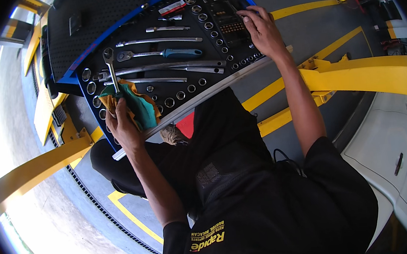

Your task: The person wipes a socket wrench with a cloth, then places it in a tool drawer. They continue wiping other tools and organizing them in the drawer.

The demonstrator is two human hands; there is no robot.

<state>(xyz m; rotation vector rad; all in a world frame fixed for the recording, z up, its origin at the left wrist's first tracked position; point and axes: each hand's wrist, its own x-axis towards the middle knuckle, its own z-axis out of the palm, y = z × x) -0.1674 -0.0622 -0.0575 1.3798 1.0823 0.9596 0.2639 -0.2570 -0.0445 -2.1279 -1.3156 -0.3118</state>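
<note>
My left hand (125, 128) is closed around a green and orange cloth (144, 108) together with a ratchet wrench (111, 69), whose round head points away from me. Both are over the near left part of a black tool tray (132, 92). At the tray's right side, my right hand (264, 30) reaches in with fingers extended, its fingertips by a set of small bits (231, 27). Whether those fingertips touch a thin dark tool there, I cannot tell. Between my hands lie a blue-handled ratchet (180, 53), long metal bars (157, 42) and several sockets (202, 17).
The tray sits in a blue drawer with a pale front edge (196, 100), close to my knees. Yellow lift arms (364, 78) extend on both sides. A white vehicle (383, 135) stands at right, and a dark perforated panel (102, 19) lies beyond the tray.
</note>
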